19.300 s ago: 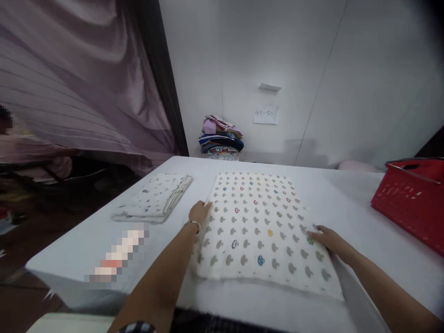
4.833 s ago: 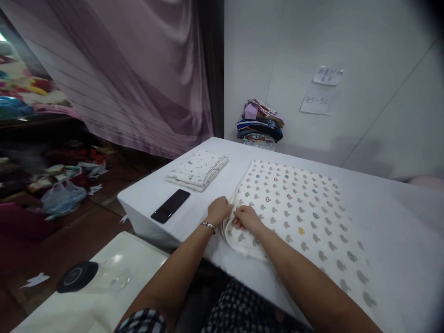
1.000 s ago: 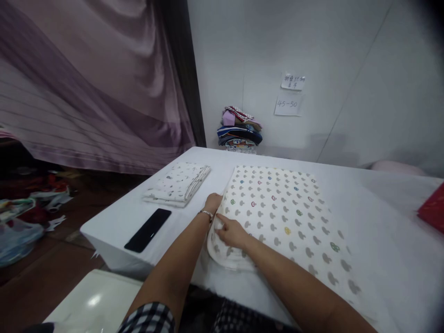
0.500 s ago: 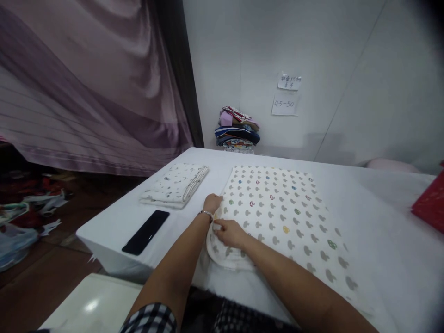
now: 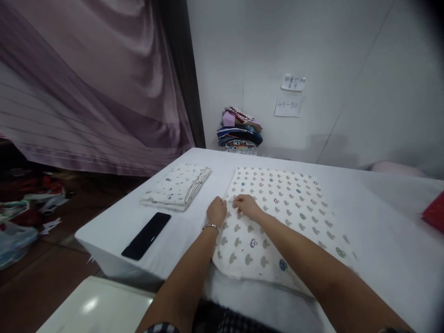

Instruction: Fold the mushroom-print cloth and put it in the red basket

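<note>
A white cloth [image 5: 298, 203] printed with grey and a few coloured mushrooms lies spread on the table in front of me. Its near part appears doubled over, with a layer lying on top and a rounded near left corner. My left hand [image 5: 217, 212], with a bracelet at the wrist, is closed on the cloth's left edge. Just to its right, my right hand [image 5: 247, 206] has its fingers curled and pinched at the cloth's upper layer. The fingertips of both hands are partly hidden.
A folded white printed cloth [image 5: 176, 185] and a black phone [image 5: 146, 236] lie on the left of the white table [image 5: 385, 231]. Folded fabrics [image 5: 240, 132] are stacked beyond the far edge. A red object [image 5: 435, 213] stands at the right; a pale surface [image 5: 97, 305] sits below left.
Both hands have moved away from me along the cloth's left edge. The near part of the cloth, gripped at its lower left before, now lies turned over and flatter.
</note>
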`<state>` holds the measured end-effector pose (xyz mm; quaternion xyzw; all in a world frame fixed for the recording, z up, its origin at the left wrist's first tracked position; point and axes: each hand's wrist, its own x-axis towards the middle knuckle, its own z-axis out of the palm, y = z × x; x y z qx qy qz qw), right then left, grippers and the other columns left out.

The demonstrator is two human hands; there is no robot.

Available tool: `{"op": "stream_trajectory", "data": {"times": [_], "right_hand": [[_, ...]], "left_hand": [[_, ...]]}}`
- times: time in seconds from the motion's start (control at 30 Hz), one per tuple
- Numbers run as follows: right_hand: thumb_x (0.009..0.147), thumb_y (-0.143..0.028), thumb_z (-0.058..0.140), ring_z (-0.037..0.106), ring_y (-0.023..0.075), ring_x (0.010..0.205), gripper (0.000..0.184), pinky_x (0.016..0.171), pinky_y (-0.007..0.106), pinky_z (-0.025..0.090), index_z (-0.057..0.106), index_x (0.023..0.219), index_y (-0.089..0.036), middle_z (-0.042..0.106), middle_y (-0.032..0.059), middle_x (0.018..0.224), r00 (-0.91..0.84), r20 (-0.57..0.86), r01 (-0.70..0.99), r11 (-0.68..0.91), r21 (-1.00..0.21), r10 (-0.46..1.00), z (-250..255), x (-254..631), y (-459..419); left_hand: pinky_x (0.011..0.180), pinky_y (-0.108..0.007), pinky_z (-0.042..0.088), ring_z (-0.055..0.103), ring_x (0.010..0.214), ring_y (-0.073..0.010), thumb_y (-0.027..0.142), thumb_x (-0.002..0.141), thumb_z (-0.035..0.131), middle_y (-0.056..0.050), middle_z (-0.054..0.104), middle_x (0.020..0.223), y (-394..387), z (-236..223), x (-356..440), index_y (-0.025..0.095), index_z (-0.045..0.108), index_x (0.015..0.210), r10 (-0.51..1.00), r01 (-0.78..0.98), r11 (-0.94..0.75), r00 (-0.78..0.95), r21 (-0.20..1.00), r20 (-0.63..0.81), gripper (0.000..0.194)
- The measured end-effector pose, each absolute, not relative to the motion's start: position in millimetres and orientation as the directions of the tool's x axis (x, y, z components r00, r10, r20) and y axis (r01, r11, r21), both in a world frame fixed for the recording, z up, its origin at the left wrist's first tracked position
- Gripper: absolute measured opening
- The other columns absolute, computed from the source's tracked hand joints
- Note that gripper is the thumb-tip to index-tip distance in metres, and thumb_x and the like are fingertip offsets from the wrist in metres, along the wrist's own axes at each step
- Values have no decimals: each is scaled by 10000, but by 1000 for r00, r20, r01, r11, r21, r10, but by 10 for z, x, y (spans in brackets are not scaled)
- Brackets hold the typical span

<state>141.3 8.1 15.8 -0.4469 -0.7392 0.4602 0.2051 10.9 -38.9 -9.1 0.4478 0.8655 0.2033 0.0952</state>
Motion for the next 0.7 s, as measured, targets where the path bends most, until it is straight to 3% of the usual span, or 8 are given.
{"op": "stream_trajectory", "data": {"times": [0.13,0.33,0.53,0.7], "right_hand": [[785,-170,536,596,106,582,141,529,188,419,676,774,-157,669,14,709,-442,-66,566,221,-794,895,163,1271,445],[792,-233,569,614,159,826,149,680,225,417,706,776,-175,696,39,837,-398,-37,693,274,-666,917,87,964,716],[762,-288,608,616,205,843,160,676,265,418,702,807,-166,692,82,876,-375,-90,780,262,-568,922,-8,811,805],[771,-238,590,601,194,883,111,705,255,410,684,785,-181,681,67,911,-397,-84,778,286,-559,914,-54,790,798]], "left_hand": [[657,-278,373,619,852,-204,341,883,428,-66,675,880,-400,-97,111,204,568,890,811,735,517,-585,439,25,196],[654,-280,352,604,838,-190,343,896,413,-47,664,880,-403,-151,86,222,561,874,816,730,513,-578,452,8,192],[637,-286,335,600,814,-189,350,896,418,-43,656,860,-399,-191,75,221,558,862,816,729,503,-577,464,21,193],[650,-283,337,600,831,-189,358,900,421,-47,656,853,-395,-200,72,219,565,886,821,731,500,-571,465,16,201]]}}
